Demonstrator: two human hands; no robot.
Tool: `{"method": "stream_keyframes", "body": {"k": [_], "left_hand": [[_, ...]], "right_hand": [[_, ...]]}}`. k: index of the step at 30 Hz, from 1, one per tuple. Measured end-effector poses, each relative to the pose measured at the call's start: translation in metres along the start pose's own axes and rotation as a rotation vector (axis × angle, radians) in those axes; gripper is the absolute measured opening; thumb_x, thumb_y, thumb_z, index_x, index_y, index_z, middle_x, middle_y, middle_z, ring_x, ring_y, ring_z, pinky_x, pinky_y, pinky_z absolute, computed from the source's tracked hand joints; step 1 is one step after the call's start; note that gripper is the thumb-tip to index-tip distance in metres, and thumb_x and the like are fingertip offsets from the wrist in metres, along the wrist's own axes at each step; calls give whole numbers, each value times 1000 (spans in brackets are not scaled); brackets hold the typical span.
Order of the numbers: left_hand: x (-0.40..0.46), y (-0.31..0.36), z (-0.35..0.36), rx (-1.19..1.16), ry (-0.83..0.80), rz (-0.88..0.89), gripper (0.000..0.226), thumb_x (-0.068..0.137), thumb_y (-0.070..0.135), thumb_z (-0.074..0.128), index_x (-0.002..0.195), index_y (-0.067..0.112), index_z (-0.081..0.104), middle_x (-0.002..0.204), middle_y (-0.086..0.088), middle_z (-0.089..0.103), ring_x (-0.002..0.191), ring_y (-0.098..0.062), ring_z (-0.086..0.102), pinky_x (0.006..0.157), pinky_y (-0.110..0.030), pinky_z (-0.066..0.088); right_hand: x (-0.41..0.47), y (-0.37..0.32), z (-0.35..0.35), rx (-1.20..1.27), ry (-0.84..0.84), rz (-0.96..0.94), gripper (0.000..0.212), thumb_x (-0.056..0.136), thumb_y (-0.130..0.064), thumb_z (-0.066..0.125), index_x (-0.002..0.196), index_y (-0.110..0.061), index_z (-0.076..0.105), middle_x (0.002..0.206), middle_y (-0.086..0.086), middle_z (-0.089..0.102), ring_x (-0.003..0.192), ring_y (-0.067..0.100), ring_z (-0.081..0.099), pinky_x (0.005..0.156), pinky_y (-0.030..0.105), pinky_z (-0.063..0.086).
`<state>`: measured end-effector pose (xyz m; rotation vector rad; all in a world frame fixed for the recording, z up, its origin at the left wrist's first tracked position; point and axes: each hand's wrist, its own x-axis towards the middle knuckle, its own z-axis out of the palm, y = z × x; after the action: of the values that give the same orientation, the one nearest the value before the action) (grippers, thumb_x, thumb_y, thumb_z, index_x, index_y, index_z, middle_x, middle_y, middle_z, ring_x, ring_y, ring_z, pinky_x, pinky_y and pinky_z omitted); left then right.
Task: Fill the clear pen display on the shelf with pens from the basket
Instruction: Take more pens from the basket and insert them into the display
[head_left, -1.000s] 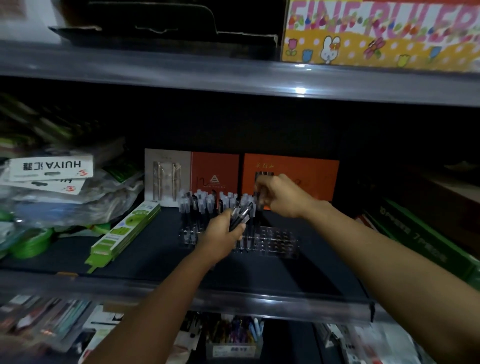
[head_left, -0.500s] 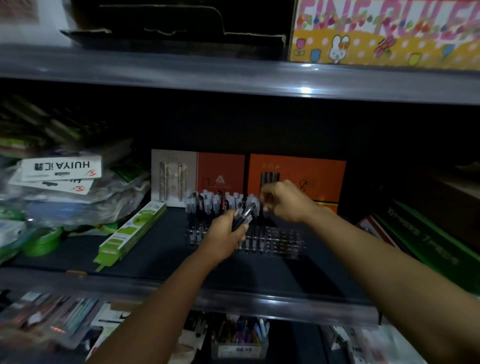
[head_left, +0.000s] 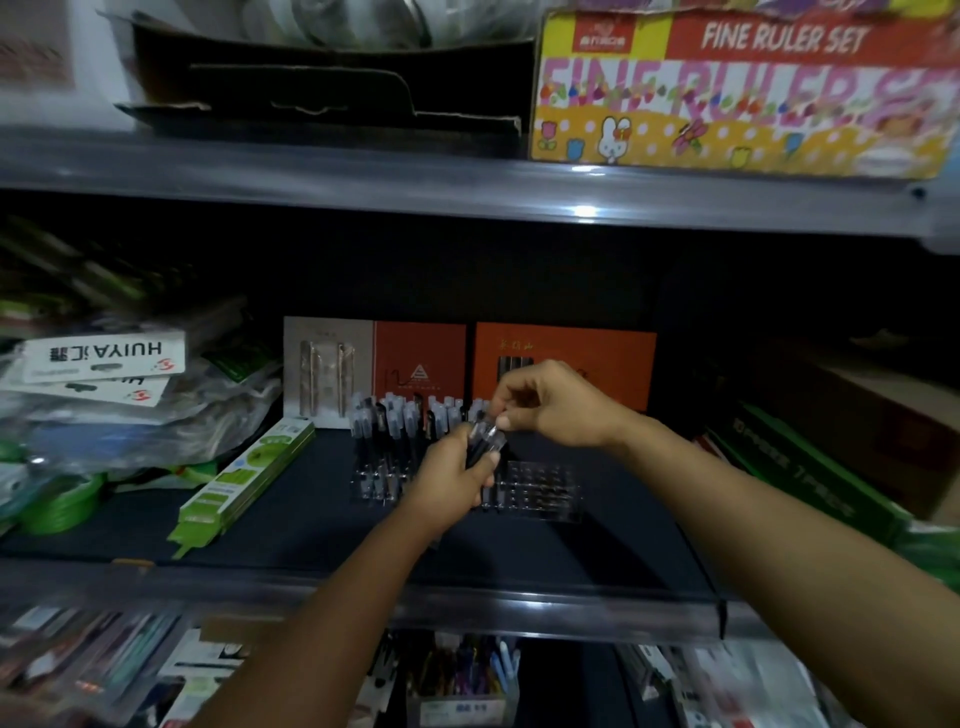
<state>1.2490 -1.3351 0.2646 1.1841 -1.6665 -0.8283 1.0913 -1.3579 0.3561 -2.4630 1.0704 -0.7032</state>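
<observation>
A dark shelf runs the width of the rack, dimly lit, with another board above it carrying a bright box printed FINE RULER SET beside a torn black carton; at the back of the middle level stand two orange boxes and a paler card of pens, and a heap of plastic-wrapped packets crowds the left end; a flat green package lies slantwise on the shelf near that heap, and green boxes are stacked at the right.

Near the middle of the shelf, in front of the orange boxes, sits the clear pen display; its left part is full of upright capped pens, while the holes on its right side stand open.

Both bare forearms reach in from below; the left hand is closed in a grip round a small bundle of dark pens, held just over the display with the caps pointing up and to the right; the right hand comes in from the right, its thumb and fingertips pinched on the cap end of one pen in that bundle, so the two hands almost touch.

Lower down, a tub of coloured pens shows on the shelf beneath, blurred.
</observation>
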Motion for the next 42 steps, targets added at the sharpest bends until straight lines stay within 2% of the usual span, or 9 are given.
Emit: {"method": "stream_keyframes", "body": {"k": [4, 7, 11, 15, 22, 25, 29, 37, 42], "left_hand": [[-2, 9, -1, 23, -4, 24, 12, 96, 15, 51, 97, 27, 50, 71, 3, 57, 53, 0, 51, 50, -18, 42], [-5, 6, -6, 102, -6, 33, 7, 96, 16, 50, 96, 24, 50, 73, 4, 57, 55, -1, 52, 55, -20, 42], [-7, 4, -12, 163, 5, 18, 3, 98, 17, 47, 99, 17, 50, 75, 3, 56, 60, -3, 51, 56, -19, 40], [-4, 1, -13, 194, 8, 6, 3, 98, 19, 45, 101, 19, 47, 75, 1, 57, 60, -4, 51, 57, -20, 41], [2, -1, -6, 203, 15, 29, 14, 99, 25, 42, 110, 17, 48, 75, 3, 55, 68, -5, 52, 59, -21, 40], [5, -5, -6, 217, 18, 40, 12, 99, 26, 42, 106, 18, 47, 74, 3, 55, 66, -6, 52, 59, -22, 39], [8, -8, -6, 229, 16, 71, 5, 99, 24, 42, 96, 21, 43, 72, 3, 54, 64, -7, 50, 59, -23, 41], [9, -8, -5, 207, 14, 48, 15, 99, 24, 43, 100, 10, 48, 75, 0, 55, 65, -8, 51, 61, -26, 42], [11, -11, -5, 182, 6, 29, 18, 99, 24, 43, 103, 7, 49, 74, 0, 56, 64, -10, 52, 63, -28, 43]], "right_hand": [[-4, 1, -7, -39, 41, 0, 3, 89, -10, 64, 88, -10, 68, 85, 3, 69, 83, 16, 65, 77, 30, 53], [-4, 6, -21, -50, 156, 20, 7, 91, -8, 61, 85, -10, 65, 84, 8, 67, 80, 23, 63, 74, 37, 52], [-5, 10, -45, -97, 324, 40, 7, 89, -5, 62, 86, -7, 67, 77, -1, 63, 71, 7, 54, 67, 23, 40], [-3, 13, -58, -237, 414, 33, 8, 91, -8, 61, 93, -5, 68, 87, 11, 69, 82, 19, 61, 75, 30, 45], [10, 33, -44, -410, 350, 61, 10, 90, -4, 58, 89, -9, 67, 82, 0, 63, 81, 16, 60, 70, 28, 46], [16, 42, -30, -464, 303, 73, 11, 89, -3, 59, 87, -12, 65, 83, 2, 65, 79, 20, 62, 69, 37, 52], [22, 49, -17, -517, 271, 55, 10, 87, -2, 59, 83, -10, 63, 81, 1, 62, 77, 22, 60, 66, 38, 51], [29, 59, -4, -495, 192, 61, 20, 86, 3, 59, 84, -17, 62, 81, -6, 59, 77, 13, 59, 65, 28, 46], [33, 64, 6, -489, 123, 71, 17, 88, 3, 58, 85, -12, 63, 81, -5, 60, 76, 12, 60, 64, 25, 45]]}}
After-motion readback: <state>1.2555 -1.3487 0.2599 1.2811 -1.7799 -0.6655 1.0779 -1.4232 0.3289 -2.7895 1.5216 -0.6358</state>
